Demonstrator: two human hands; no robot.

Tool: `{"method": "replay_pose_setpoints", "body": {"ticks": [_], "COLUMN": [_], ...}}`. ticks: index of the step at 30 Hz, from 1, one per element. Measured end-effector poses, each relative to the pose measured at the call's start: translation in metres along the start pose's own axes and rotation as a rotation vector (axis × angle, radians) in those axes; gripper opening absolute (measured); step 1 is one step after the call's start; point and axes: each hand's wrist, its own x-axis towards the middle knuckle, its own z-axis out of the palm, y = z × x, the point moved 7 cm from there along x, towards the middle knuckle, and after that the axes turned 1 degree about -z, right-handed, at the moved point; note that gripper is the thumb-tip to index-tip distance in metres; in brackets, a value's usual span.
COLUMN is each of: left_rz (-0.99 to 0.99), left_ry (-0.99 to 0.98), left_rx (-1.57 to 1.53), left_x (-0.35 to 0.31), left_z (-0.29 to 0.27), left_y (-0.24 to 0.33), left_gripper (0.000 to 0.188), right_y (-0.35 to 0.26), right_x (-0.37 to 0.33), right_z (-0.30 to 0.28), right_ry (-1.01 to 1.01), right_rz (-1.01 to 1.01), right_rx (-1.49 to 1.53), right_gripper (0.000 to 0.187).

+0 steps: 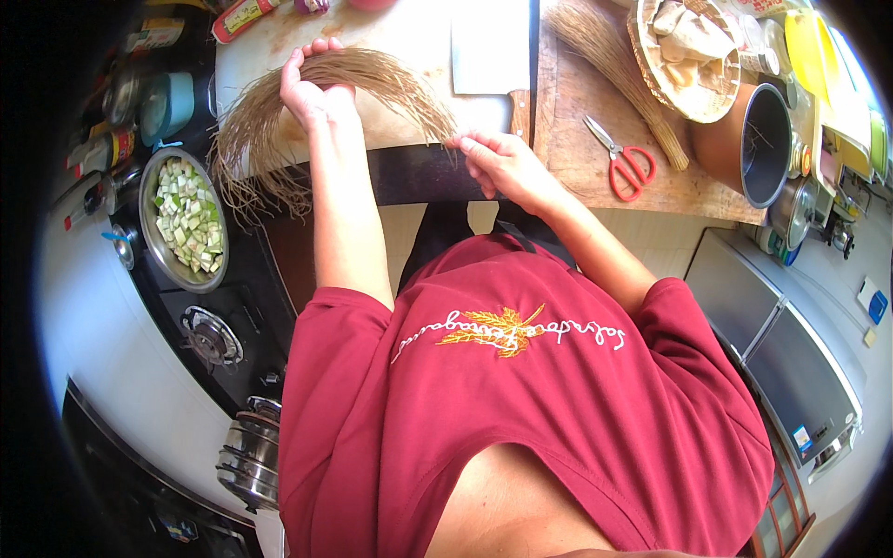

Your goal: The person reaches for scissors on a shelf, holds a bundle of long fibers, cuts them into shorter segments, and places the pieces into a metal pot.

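Note:
My left hand (pixel 314 98) is wrapped round a bundle of thin brown dried noodles (pixel 386 74), holding it up over the near edge of a pale cutting board (pixel 419 23). The bundle arches to the right, while its loose, bent ends hang down left of my wrist. At the right tip of the bundle, the fingers of my right hand (pixel 507 167) are closed in a pinch on the strand ends. A second noodle bundle (pixel 619 79) lies on the wooden board to the right. Red-handled scissors (pixel 631 172) rest beside it, blades slightly parted.
A cleaver (pixel 493 51) lies on the board, handle toward me. Right are a woven basket (pixel 639 60) of pale pieces and a brown pot (pixel 726 139) on its side. Left, a metal bowl (pixel 152 244) of diced green-white vegetables stands near a gas burner (pixel 212 337).

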Motion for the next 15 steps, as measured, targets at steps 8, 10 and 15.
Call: {"method": "replay_pose_setpoints", "body": {"ticks": [8,10,15], "left_rz": [-0.014,-0.023,-0.041], "left_ry": [-0.008,-0.024,-0.108], "left_rx": [0.019,0.027,0.094], "left_x": [-0.001,-0.004,-0.004], "left_z": [-0.001,0.001,0.004], "left_y": [-0.006,-0.006,-0.008], "left_gripper": [0.009,0.009,0.01], "right_y": [0.004,0.002,-0.013], "right_x": [0.0,0.0,0.009], "right_z": [0.001,-0.002,-0.017], "right_ry": [-0.043,-0.036,-0.102], "right_rz": [-0.026,-0.056,-0.086], "right_rx": [-0.142,-0.196,-0.377], "right_gripper": [0.027,0.027,0.029]}}
